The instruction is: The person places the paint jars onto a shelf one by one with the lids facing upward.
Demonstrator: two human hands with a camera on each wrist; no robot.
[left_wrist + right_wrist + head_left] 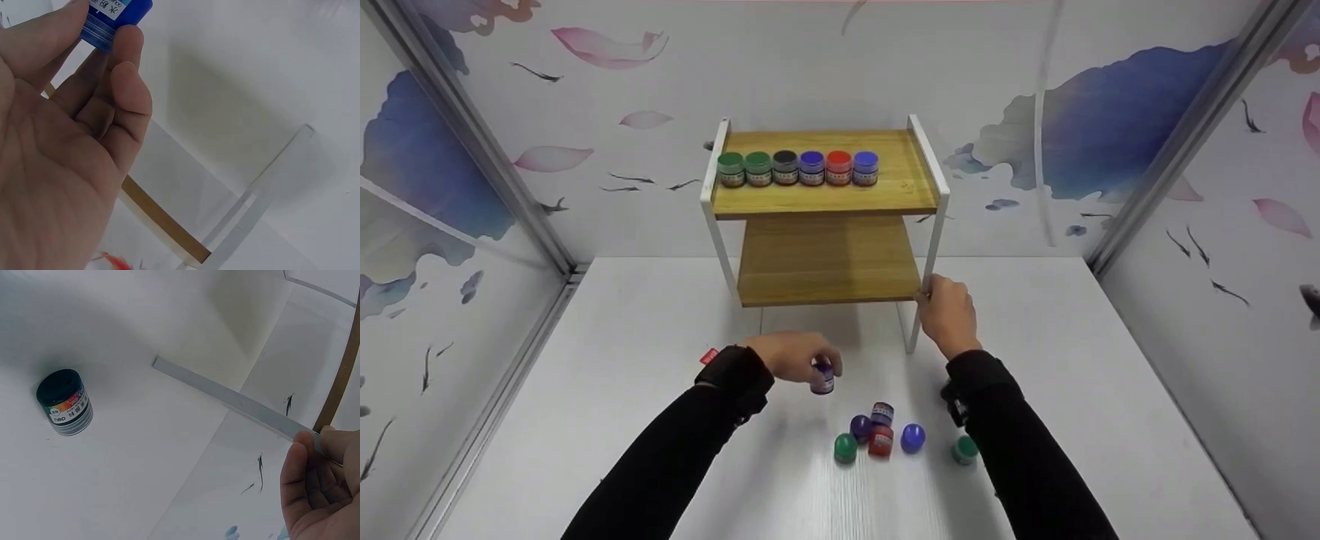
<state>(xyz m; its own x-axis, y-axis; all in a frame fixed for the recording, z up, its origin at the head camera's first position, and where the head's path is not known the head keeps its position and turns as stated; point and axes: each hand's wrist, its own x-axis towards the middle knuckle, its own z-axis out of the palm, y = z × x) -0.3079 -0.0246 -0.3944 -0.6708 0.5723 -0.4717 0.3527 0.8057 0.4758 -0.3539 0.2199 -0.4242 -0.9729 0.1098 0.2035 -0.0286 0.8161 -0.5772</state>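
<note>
My left hand pinches a small blue paint jar between thumb and fingers, in front of the shelf and over the white table. In the head view this jar hangs below the fingertips. My right hand grips the white front right leg of a two-tier shelf at the height of its lower board; in the right wrist view thumb and fingers close round the leg. On the upper board stands a row of paint jars, among them a red one and a black one.
Near me on the table, several loose jars lie close together, including a red one, a green one and a blue one. Another green jar is beside my right forearm. Patterned walls enclose the table.
</note>
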